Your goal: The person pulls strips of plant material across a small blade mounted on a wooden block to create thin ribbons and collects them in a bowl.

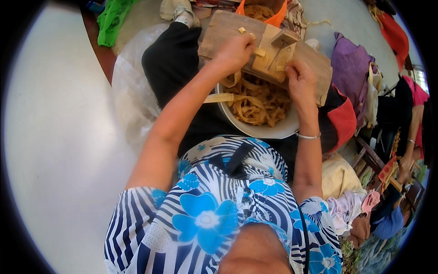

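Observation:
A wooden board (226, 29) lies across my lap, over a white basin (264, 132) heaped with curled, tan, flat strips (260, 102). On the board sits a lighter wooden block (270, 44) with an upright piece (285, 37) at its far right. My left hand (235, 52) is closed at the block's left side; a short yellowish strip end (259, 52) juts from it onto the block. At the block's near right edge my right hand (301, 77) pinches, with a small yellowish piece (280, 68) at its fingertips. What lies inside both grips is mostly hidden.
An orange container (262, 10) of tan material stands beyond the board. A flat pale strip (219, 97) hangs over the basin's left rim. Clear plastic sheeting (130, 82) lies left, a purple cloth (349, 61) right. Another person's arm (413, 128) shows at far right.

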The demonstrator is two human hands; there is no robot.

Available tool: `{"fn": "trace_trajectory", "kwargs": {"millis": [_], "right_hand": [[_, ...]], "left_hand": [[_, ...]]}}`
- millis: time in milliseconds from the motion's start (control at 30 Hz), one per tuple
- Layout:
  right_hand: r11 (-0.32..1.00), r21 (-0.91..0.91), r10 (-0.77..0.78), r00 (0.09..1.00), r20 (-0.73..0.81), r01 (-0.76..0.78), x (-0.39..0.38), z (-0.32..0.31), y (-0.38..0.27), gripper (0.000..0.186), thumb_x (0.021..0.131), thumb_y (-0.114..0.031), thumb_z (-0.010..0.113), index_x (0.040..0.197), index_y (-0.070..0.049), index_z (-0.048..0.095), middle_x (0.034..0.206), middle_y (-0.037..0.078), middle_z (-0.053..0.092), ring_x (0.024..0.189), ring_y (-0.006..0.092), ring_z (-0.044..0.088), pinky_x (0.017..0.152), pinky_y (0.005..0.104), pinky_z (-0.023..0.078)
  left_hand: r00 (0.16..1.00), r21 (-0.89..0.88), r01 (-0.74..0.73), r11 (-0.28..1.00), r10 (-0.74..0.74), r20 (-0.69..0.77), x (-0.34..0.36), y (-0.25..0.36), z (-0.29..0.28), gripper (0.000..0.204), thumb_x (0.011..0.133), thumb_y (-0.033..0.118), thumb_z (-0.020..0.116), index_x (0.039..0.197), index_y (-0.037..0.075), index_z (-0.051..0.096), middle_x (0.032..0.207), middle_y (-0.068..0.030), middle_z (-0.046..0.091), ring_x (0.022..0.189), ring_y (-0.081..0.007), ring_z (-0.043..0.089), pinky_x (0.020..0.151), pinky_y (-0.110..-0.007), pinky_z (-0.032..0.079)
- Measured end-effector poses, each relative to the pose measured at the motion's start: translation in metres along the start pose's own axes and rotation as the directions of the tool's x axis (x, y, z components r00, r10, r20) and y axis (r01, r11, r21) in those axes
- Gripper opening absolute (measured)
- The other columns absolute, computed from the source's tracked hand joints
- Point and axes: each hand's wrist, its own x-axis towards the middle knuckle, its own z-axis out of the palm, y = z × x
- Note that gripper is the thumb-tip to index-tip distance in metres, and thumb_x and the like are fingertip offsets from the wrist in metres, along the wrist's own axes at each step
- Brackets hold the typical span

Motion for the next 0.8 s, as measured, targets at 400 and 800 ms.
{"fn": "trace_trajectory", "kwargs": {"millis": [400,800], "right_hand": [[0.982,0.023,0.183,0.98,0.077,-0.185,-0.023,-0.023,-0.048,0.02,0.085,-0.017,0.061,0.076,0.0,0.062,0.069,0.015,0.061,0.058,0.0326,0.053,0.056,0.0367,0.043],[0.134,0.935,0.311,0.909,0.276,-0.329,-0.037,-0.041,-0.065,0.029,0.093,-0.021,0.058,0.11,0.002,0.063,0.062,0.0,0.054,0.047,0.0065,0.041,0.048,0.0248,0.036]], "left_hand": [[0.816,-0.42,0.419,0.805,-0.132,0.563,-0.047,0.066,-0.007,0.021,0.09,0.021,0.056,0.091,0.001,0.06,0.071,-0.0072,0.062,0.066,-0.0118,0.058,0.059,-0.028,0.047],[0.883,-0.774,0.421,0.473,-0.018,0.469,-0.068,0.092,0.01,0.029,0.097,0.025,0.047,0.098,0.0,0.062,0.07,0.0027,0.051,0.058,-0.0051,0.044,0.052,-0.022,0.039]]}}
